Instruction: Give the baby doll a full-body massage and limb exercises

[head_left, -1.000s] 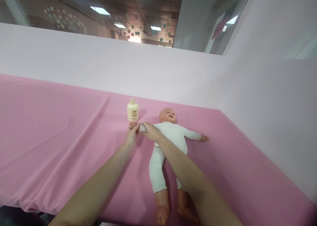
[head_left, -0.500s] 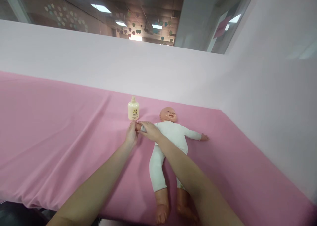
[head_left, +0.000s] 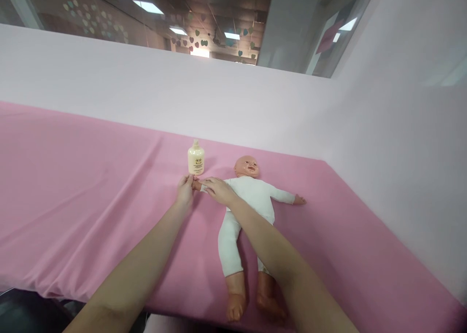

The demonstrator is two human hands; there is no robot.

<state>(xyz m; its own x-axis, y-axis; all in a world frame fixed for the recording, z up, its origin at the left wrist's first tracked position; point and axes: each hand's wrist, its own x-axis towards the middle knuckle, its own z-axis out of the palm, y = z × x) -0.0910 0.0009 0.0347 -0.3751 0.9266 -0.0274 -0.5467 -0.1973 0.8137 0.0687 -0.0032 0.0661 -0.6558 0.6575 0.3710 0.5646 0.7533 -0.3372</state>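
Note:
A baby doll [head_left: 253, 197] in a white suit lies on its back, arms spread and bare feet toward me. My left hand [head_left: 185, 189] is closed round the doll's hand on the left side, its fingers pinched at the tip. My right hand [head_left: 220, 191] lies over the sleeve of that same arm, fingers stretched flat across it near the cuff. Both of my hands touch the doll, and my right forearm passes over its hip and covers part of one leg. Just behind my left hand stands a cream pump bottle [head_left: 196, 162], upright.
A pink sheet [head_left: 91, 192] with folds covers the table, its near edge hanging down at lower left. Behind is a white wall [head_left: 146, 85] below a window [head_left: 219, 12]; another white wall [head_left: 408, 143] rises on the right.
My left hand has shifted left, drawing the doll's arm out a little. My right hand has slid slightly left, with its fingers flatter on the sleeve. The view has moved slightly.

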